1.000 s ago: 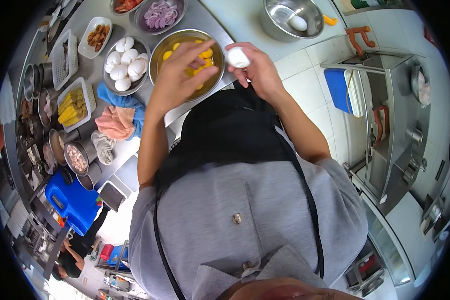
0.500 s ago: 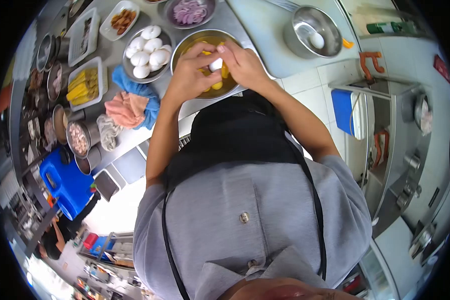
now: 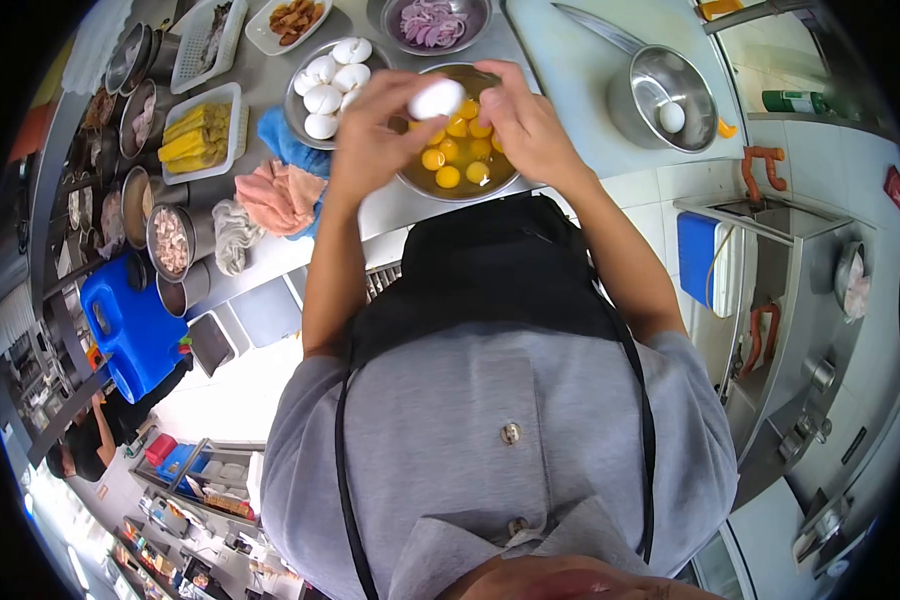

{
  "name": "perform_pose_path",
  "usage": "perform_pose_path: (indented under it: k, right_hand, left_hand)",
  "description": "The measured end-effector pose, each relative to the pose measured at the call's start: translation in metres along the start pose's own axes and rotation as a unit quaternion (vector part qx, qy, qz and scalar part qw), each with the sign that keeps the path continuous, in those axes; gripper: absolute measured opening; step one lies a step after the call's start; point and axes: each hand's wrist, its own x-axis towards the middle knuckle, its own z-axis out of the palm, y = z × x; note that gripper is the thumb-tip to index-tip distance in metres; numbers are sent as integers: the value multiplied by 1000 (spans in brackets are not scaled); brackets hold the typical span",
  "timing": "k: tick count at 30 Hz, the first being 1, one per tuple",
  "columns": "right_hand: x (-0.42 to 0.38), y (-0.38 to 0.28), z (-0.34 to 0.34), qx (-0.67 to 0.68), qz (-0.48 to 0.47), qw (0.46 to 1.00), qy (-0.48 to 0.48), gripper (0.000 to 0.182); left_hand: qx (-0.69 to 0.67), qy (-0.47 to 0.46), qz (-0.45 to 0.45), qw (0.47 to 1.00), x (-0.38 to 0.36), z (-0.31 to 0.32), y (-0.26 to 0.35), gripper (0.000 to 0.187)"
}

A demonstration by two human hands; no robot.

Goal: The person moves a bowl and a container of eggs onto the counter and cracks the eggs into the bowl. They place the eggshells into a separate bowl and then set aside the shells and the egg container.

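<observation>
A metal bowl [image 3: 467, 198] in front of me holds several yellow yolks [image 3: 448, 177] in clear egg white. My left hand [image 3: 375, 135] is above its left side, thumb and fingers closed around a white eggshell [image 3: 437, 100]. Blur hides whether the shell is whole or split. My right hand [image 3: 532, 128] is over the bowl's right rim, thumb and forefinger apart, with nothing visible between them. To the left, partly behind my left hand, a metal bowl [image 3: 292, 108] contains several white eggs or shells [image 3: 322, 99].
A metal pot [image 3: 630, 110] with one white egg [image 3: 671, 117] stands on the pale board [image 3: 570, 60], near a knife [image 3: 595, 27]. Sliced onions [image 3: 432, 22], a yellow-filled basket [image 3: 237, 140] and cloths [image 3: 280, 195] lie around. Another person [image 3: 95, 440] is at far left.
My hands have separated above the bowl. The left moved up and left with the white shell, uncovering the yolks; the right shifted right. The whole view has also shifted slightly.
</observation>
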Motion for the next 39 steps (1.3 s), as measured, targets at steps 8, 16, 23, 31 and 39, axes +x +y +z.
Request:
perform_pose_path:
  k: [8,16,23,31,39]
  right_hand:
    - [-26,-5,-63,-47,61,995,71,32]
    - [-30,80,-211,-540,46,839,54,30]
    - [0,121,-224,-677,96,703,-197,37]
    - [-48,17,-172,-316,-20,916,247,40]
    - [-136,104,-56,-279,-10,854,438,51]
  left_hand:
    - [328,241,-293,865,-39,-94,-100,50]
    - [325,286,-226,873,-45,-95,-119,55]
    - [195,288,-171,922,-12,-81,-51,43]
    - [171,272,-162,933,-16,-66,-37,41]
    - [87,235,-136,958,-2,-40,-41,40]
